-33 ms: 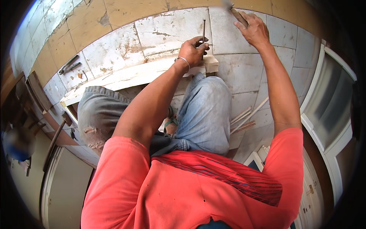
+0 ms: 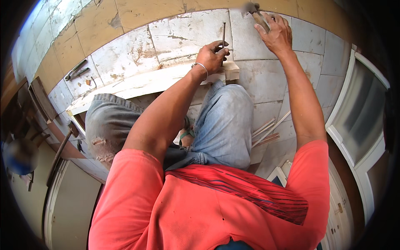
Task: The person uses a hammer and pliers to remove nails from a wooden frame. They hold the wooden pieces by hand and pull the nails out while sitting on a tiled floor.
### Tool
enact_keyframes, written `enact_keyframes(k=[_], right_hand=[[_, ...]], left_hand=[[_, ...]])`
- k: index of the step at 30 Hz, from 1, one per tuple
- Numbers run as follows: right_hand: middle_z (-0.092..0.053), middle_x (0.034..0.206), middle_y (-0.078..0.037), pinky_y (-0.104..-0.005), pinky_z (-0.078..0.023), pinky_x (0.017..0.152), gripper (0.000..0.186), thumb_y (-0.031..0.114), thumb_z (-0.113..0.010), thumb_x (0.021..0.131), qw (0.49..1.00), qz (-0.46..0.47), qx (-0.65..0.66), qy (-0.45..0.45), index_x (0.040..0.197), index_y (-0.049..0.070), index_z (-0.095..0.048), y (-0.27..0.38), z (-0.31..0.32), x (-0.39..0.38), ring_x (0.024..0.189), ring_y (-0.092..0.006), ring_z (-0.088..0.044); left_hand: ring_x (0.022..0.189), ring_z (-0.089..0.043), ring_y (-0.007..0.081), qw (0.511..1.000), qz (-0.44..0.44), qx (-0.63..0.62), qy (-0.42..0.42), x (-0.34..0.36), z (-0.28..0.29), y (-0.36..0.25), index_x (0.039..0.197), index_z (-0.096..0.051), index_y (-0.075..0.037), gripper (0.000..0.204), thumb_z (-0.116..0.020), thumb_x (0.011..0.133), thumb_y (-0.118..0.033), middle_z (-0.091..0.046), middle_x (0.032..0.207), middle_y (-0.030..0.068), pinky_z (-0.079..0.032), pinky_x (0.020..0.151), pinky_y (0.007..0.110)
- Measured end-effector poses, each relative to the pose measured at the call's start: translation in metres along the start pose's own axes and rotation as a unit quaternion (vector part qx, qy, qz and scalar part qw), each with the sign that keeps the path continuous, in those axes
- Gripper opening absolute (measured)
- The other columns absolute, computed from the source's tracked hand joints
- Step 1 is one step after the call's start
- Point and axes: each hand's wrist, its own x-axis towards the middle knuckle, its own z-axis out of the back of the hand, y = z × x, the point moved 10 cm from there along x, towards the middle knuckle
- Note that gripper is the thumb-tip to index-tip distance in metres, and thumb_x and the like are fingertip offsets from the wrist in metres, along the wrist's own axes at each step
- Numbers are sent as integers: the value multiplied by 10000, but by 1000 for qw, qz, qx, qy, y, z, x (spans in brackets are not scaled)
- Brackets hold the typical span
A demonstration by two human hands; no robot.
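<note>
- Left hand (image 2: 213,57): fingers and thumb pinching a thin dark rod (image 2: 224,34); metal bangle (image 2: 201,69) at the wrist.
- Rod: near upright, top end clear above the fingers, lower end down at the right end of the pale wooden beam (image 2: 141,85).
- Right hand (image 2: 276,35): closed round the handle of a hammer (image 2: 261,20), raised ahead and to the right of the rod, well apart from it; head blurred.
- Beam: runs crosswise just ahead of the bent knees in worn jeans (image 2: 227,123).
- Left of beam: dark tool (image 2: 77,70) on the white tiles (image 2: 121,58); long-handled mallet (image 2: 61,152) nearer the person.
- Right of knees: thin wood strips (image 2: 265,130) on the tiles.
</note>
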Motion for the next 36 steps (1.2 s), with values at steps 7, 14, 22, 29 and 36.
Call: enact_keyframes(k=[7,14,22,29,36], right_hand=[[-617,770,-70,-312,-484,635,573,523,-625,937,579,-387,698,166,1089,-29,-655,89,-114,-9,679,-142,-579],[-365,532,20,-283,-293,500,444,341,-526,984,554,-324,766,47,607,134,-418,122,-49,-46,473,-114,-299],[-362,565,-5,-307,-372,541,210,130,-544,973,688,-44,722,49,805,11,-504,129,-3,-95,526,-159,-388],[-423,614,-22,-292,-325,584,453,341,-489,1020,707,-206,673,-63,680,46,-541,75,19,-79,592,-138,-399],[-564,752,-6,-283,-442,701,421,399,-557,1001,861,-277,425,37,1003,14,-728,0,-99,-75,735,-118,-512]], left_hand=[[1020,-669,386,924,2,382,-33,-48,33,-21,1220,-680,-100,460,-466,1018,-453,-721,1033,204,-511,896,457],[944,-670,393,889,-77,433,-132,-63,53,-34,1094,-713,-126,341,-522,986,-388,-709,1043,165,-525,836,477],[947,-677,376,905,-73,406,-105,-60,49,-31,1081,-717,-129,303,-549,970,-357,-716,1038,147,-537,832,471],[1001,-667,395,945,-18,280,-165,-48,75,-21,1098,-721,-94,299,-592,931,-305,-713,1071,185,-522,913,440],[1037,-629,376,784,-173,384,-456,-40,367,-26,1158,-682,-97,405,-562,775,-47,-668,1101,207,-498,948,423]])
